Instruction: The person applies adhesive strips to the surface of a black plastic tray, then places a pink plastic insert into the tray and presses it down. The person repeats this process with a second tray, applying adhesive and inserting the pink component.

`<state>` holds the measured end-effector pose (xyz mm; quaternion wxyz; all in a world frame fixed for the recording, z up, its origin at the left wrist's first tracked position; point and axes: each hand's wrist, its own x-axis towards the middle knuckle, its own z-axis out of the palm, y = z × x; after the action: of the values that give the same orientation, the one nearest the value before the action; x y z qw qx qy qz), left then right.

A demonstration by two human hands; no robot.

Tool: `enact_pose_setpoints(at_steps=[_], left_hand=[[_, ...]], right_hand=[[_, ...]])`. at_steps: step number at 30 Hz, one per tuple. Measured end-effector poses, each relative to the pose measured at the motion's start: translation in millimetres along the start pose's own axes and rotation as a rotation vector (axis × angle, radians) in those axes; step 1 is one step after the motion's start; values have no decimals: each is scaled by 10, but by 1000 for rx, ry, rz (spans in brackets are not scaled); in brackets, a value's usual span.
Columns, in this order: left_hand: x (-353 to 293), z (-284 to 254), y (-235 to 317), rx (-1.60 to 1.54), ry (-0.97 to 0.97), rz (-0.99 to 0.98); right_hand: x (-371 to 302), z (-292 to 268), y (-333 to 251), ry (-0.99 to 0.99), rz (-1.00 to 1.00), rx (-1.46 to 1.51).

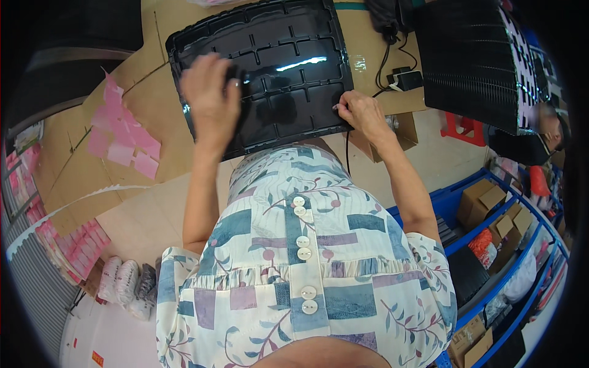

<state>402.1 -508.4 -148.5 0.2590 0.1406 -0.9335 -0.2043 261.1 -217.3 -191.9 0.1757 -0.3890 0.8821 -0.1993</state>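
A glossy black plastic tray (pixel 300 92), moulded with ridges into shallow compartments, lies on the cardboard-covered table in front of me. Over its left part is my left hand (pixel 211 92), blurred by motion, fingers stretched out and thumb apart. A dark patch shows beside those fingers; whether it is an object or a reflection I cannot tell. At the tray's near right corner, my right hand (pixel 363 115) has its fingers curled and pinched together just inside the rim. What is between those fingertips, if anything, is hidden.
Pink paper pieces (pixel 126 132) lie on the cardboard (pixel 73 178) at left. A tall stack of black trays (pixel 469 67) stands at right, beside a black adapter (pixel 405 80) with cables. Beyond are a red stool (pixel 462 129), a blue rack (pixel 485 245) with boxes, and another person.
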Motion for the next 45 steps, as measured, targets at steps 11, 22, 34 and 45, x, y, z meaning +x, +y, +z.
enact_pose_setpoints(at_steps=[11,22,34,45], left_hand=[[-391,681,623,-230,-598,354],[-366,687,625,-228,-616,328],[-363,697,598,-251,-620,314],[-320,693,605,-259,-630,309]], right_hand=[[152,-238,-91,-232,-29,-70],[179,-241,-88,-224,3,-43],[164,-186,-147,-192,17,-129],[260,-257,-66,-243,-404,-331]])
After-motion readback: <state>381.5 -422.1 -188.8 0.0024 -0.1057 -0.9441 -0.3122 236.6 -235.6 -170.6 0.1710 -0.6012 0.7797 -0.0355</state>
